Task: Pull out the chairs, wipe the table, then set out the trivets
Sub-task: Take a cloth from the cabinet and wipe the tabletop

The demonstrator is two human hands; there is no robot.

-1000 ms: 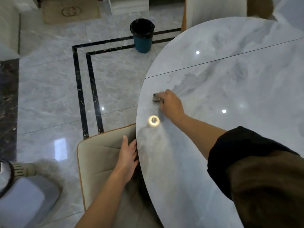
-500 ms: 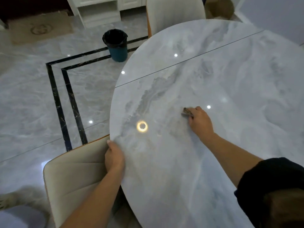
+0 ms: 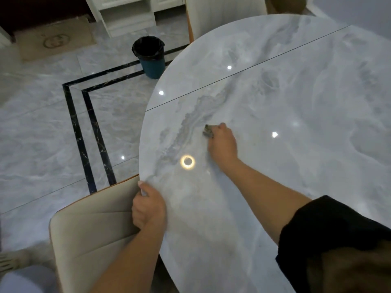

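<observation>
A round grey marble table [image 3: 296,106] fills the right of the view, with a thin seam across its top. My right hand [image 3: 222,144] grips a small grey-brown cloth [image 3: 208,131] and presses it on the tabletop near the left side. My left hand [image 3: 148,206] grips the table's near-left edge, thumb on top, fingers curled under the rim. A cream chair [image 3: 93,235] with an orange rim stands pulled out just left of that hand. A second cream chair [image 3: 222,11] stands at the table's far side. No trivets are visible.
A teal bin [image 3: 150,58] with a black liner stands on the glossy marble floor beyond the table's left edge. White cabinets [image 3: 127,15] and a beige doormat [image 3: 55,39] lie at the back. A cardboard box [image 3: 285,5] sits at the far right.
My right hand swept the cloth from the table's left edge to the right, then back a little leftward. My left hand moved from the chair seat to grip the table edge.
</observation>
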